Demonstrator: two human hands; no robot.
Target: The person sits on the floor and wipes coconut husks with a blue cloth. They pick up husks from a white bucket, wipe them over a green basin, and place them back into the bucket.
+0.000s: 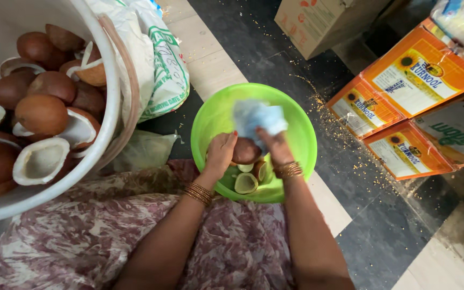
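Down over the round lime-green plastic basin [296, 126], the left hand [220, 153] cups a brown dried coconut half [246, 151]; the right hand [275, 144] grips a blurred pale-blue cloth [258, 118] just above it.

The floor [275, 48] is of dark speckled stone tiles with pale beige bands between them. Small yellow grains [334, 134] lie scattered on it. At the right, flat orange cardboard boxes [404, 102] lie beside a brown carton [323, 21].
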